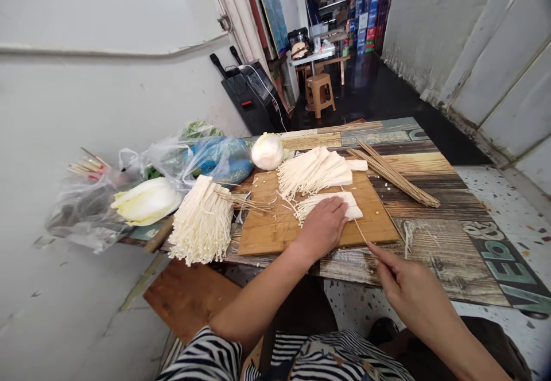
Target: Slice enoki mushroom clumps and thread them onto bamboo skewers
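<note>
While pressing mushrooms (309, 203) on the board (275, 234) under the left hand (323, 227) and pinching a skewer (360, 232) in the right hand (407, 280), apart, expect something likely light, soft, fragile, best held at the base (354, 208).

A mushroom bunch (353, 206) lies under the left fingers (338, 203) on the board (275, 233), a mushroom pile (316, 170) beyond them, skewered mushrooms (200, 223) left, loose sticks (394, 175) rightward on the surface (447, 243).

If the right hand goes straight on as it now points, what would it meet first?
Led by its thin tan wooden skewer, the right hand would probably meet the flat white enoki mushroom bundle under the left hand first; depth is unclear.
</note>
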`<act>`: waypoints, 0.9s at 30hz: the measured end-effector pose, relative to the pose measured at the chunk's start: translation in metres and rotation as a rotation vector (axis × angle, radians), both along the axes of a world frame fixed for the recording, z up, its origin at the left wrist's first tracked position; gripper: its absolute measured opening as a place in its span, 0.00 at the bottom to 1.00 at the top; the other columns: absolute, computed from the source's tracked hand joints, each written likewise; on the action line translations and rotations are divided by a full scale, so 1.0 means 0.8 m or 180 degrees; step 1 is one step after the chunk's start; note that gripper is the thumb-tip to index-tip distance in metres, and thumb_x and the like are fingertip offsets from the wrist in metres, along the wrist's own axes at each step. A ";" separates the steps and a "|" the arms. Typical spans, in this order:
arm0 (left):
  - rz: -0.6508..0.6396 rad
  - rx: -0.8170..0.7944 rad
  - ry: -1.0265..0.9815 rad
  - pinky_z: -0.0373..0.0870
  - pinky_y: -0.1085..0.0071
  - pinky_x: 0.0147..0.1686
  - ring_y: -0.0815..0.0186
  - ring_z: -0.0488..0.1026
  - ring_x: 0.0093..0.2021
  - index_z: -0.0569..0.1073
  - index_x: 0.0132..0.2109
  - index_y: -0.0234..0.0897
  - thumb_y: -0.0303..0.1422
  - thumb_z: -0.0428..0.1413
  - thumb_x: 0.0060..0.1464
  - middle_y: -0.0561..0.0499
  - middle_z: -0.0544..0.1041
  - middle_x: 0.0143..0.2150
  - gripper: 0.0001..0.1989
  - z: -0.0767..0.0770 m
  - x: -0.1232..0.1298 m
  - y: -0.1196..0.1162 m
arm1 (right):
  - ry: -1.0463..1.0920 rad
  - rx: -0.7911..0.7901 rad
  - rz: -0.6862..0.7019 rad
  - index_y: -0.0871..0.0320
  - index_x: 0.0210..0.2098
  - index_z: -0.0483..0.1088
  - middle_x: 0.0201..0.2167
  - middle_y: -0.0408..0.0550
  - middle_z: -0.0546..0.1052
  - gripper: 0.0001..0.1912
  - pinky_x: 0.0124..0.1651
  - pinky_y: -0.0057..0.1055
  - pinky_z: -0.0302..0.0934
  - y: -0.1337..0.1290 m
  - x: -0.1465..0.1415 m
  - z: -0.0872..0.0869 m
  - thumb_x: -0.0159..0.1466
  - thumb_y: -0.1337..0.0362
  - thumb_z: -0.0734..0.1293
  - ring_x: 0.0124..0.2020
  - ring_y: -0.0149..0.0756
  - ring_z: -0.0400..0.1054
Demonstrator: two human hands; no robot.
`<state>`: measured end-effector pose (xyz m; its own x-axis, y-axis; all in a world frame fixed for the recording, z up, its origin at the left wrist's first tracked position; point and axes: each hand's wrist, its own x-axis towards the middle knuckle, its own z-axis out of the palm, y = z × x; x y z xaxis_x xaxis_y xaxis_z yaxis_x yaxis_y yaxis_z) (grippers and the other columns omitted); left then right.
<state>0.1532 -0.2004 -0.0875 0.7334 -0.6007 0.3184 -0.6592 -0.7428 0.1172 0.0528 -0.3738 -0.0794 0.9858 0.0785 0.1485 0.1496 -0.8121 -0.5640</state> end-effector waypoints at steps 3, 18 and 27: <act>0.0136 0.0295 0.0005 0.53 0.60 0.66 0.58 0.59 0.64 0.60 0.63 0.25 0.31 0.45 0.65 0.39 0.62 0.65 0.22 0.013 -0.001 -0.002 | 0.0082 -0.0133 -0.0079 0.59 0.50 0.75 0.22 0.49 0.79 0.24 0.23 0.32 0.60 -0.004 -0.002 -0.002 0.63 0.62 0.54 0.20 0.41 0.72; 0.0398 0.0518 0.0088 0.52 0.61 0.65 0.57 0.59 0.65 0.62 0.62 0.24 0.36 0.41 0.66 0.40 0.64 0.64 0.24 0.000 0.006 -0.006 | 0.0239 -0.0141 -0.0037 0.56 0.50 0.75 0.24 0.51 0.80 0.25 0.25 0.33 0.60 -0.005 0.000 0.006 0.63 0.62 0.53 0.22 0.42 0.73; 0.0400 0.0425 0.0108 0.52 0.61 0.65 0.57 0.58 0.65 0.62 0.62 0.24 0.36 0.41 0.66 0.40 0.63 0.64 0.24 -0.001 0.006 -0.006 | 0.0449 0.0043 0.0036 0.59 0.48 0.76 0.28 0.52 0.80 0.25 0.28 0.31 0.62 -0.006 0.005 0.024 0.62 0.61 0.52 0.25 0.40 0.74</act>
